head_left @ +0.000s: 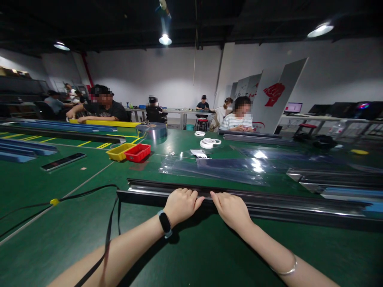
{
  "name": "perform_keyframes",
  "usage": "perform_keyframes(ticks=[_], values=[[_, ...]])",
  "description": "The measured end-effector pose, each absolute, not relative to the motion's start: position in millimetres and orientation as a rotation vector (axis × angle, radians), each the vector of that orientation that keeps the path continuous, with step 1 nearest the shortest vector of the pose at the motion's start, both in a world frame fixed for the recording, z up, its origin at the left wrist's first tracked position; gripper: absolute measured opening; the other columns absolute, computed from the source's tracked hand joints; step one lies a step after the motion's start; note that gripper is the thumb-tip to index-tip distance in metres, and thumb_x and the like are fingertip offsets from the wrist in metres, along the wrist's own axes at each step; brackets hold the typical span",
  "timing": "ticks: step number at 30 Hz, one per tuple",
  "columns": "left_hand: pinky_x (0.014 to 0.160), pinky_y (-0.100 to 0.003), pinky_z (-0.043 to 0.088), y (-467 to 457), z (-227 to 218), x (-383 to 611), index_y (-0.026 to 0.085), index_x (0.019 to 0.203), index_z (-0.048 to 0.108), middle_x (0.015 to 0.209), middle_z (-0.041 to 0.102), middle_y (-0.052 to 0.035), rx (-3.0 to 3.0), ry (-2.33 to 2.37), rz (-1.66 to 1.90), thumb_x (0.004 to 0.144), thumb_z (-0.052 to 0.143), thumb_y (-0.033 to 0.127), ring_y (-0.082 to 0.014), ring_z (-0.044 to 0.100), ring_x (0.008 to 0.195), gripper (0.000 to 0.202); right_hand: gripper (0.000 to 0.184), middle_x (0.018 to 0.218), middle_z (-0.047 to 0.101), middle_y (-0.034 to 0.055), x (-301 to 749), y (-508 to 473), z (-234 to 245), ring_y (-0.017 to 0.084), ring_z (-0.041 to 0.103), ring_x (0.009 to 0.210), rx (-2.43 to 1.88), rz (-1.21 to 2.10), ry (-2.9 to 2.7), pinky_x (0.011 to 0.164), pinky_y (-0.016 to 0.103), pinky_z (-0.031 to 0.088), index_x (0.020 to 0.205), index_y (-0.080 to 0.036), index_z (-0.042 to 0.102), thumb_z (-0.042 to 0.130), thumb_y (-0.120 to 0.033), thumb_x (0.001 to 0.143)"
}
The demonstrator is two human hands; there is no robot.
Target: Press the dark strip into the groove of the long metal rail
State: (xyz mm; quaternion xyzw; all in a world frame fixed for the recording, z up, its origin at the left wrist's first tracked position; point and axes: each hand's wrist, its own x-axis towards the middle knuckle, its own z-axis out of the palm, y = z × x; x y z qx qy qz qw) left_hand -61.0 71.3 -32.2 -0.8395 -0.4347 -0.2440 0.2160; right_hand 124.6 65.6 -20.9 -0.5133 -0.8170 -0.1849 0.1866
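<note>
Plainly, the green bench (74, 227) is the biggest thing before you, and its broad flat top probably explains why long pieces can lie at full length on it. Next comes the black channel (287, 205), lying crosswise just in front of you and running off toward your right; that placing seems chosen so both your arms reach it without stretching. Beyond it, the clear plastic strips (221, 169) lie flat and overlapping, near the channel yet apart from it, likely so they stay within reach but out from under your forearms.

Your left hand (181, 205) and right hand (231, 209) come close together on the channel, thumbs pointing toward each other. The fingers of both are bent over it and closed on it, though their tips are hidden and you cannot tell how hard they press; keeping them side by side would put the force on one short stretch.

Smaller still, the yellow tray (119, 152) and red tray (137, 153) sit side by side past the channel's left end, presumably clear of your elbows. The white rings (208, 142) lie beyond the strips.
</note>
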Motion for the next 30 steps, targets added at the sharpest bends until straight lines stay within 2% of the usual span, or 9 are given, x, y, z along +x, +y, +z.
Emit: perform_keyframes(ticks=[2, 6, 12, 22, 27, 30], values=[[0.055, -0.029, 0.037, 71.4, -32.7, -61.2, 0.017, 0.067, 0.051, 0.059, 0.058, -0.0043, -2.327, -1.214, -0.667, 0.087, 0.032, 0.039, -0.0168, 0.055, 0.059, 0.035, 0.043, 0.054, 0.057, 0.0013, 125.8, 66.5, -21.6, 0.011, 0.052, 0.052, -1.441, -0.570, -2.332, 0.047, 0.024, 0.023, 0.063, -0.017, 0.057, 0.025, -0.029, 0.089], [0.056, -0.029, 0.037, 72.0, -33.7, -61.1, 0.017, 0.068, 0.051, 0.061, 0.058, -0.0040, -2.334, -1.224, -0.642, 0.087, 0.031, 0.039, -0.0170, 0.055, 0.059, 0.035, 0.037, 0.055, 0.057, 0.0023, 127.5, 68.0, -21.9, 0.011, 0.050, 0.050, -1.360, -0.667, -2.443, 0.045, 0.023, 0.018, 0.078, -0.015, 0.060, 0.026, -0.024, 0.089], [0.056, -0.029, 0.037, 72.3, -33.2, -61.0, 0.017, 0.068, 0.051, 0.061, 0.058, -0.0044, -2.330, -1.222, -0.648, 0.087, 0.031, 0.038, -0.0173, 0.055, 0.060, 0.034, 0.042, 0.055, 0.057, 0.0036, 124.0, 66.7, -22.7, 0.012, 0.053, 0.055, -1.458, -0.596, -2.333, 0.047, 0.023, 0.023, 0.065, -0.015, 0.059, 0.026, -0.027, 0.089], [0.054, -0.027, 0.036, 72.1, -33.8, -60.8, 0.017, 0.065, 0.050, 0.057, 0.056, -0.0036, -2.316, -1.209, -0.705, 0.086, 0.033, 0.038, -0.0155, 0.054, 0.057, 0.035, 0.034, 0.056, 0.057, 0.0032, 125.4, 67.4, -21.2, 0.010, 0.053, 0.053, -1.460, -0.649, -2.420, 0.044, 0.024, 0.022, 0.077, -0.014, 0.061, 0.029, -0.022, 0.087], [0.054, -0.028, 0.037, 72.1, -33.2, -60.5, 0.017, 0.065, 0.050, 0.057, 0.055, -0.0039, -2.308, -1.199, -0.705, 0.086, 0.033, 0.038, -0.0155, 0.054, 0.057, 0.034, 0.038, 0.055, 0.057, 0.0035, 124.3, 67.2, -24.0, 0.012, 0.053, 0.055, -1.497, -0.668, -2.346, 0.047, 0.024, 0.024, 0.068, -0.016, 0.060, 0.028, -0.023, 0.088], [0.054, -0.028, 0.037, 71.9, -32.8, -60.6, 0.017, 0.065, 0.050, 0.057, 0.056, -0.0037, -2.313, -1.206, -0.685, 0.086, 0.033, 0.038, -0.0161, 0.054, 0.057, 0.034, 0.036, 0.055, 0.057, 0.0038, 125.2, 67.6, -23.8, 0.012, 0.052, 0.053, -1.490, -0.671, -2.370, 0.046, 0.024, 0.024, 0.071, -0.015, 0.061, 0.029, -0.022, 0.087]])
